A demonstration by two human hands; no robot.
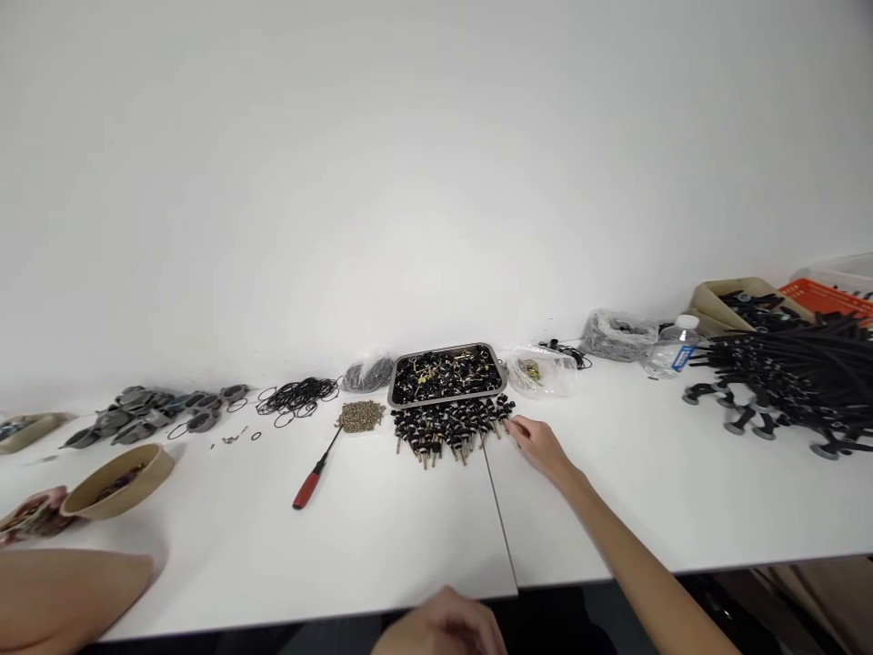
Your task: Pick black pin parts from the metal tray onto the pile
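1. A long white surface (pixel 382 537) runs along a plain white wall.
2. A big heap of black rubbery rods with round feet (pixel 791 377) lies far off on the right side.
3. A shiny metal tray full of small black knobs (pixel 446 373) sits in the middle, close to the wall.
4. Just in front of the tray lie neat rows of small black knobs with brass pins (pixel 446 428).
5. The right hand (pixel 538 444) reaches out across the surface. Its fingers (pixel 513 426) are loose and spread, touching the right end of the rows and gripping nothing.
6. The left hand (pixel 443 628) hangs low at the near edge. I cannot tell if its fingers are curled or loose.
7. A screwdriver with a red handle (pixel 310 482) lies left of the rows.
8. A little pile of tiny brass bits (pixel 360 416) sits by the screwdriver's tip.
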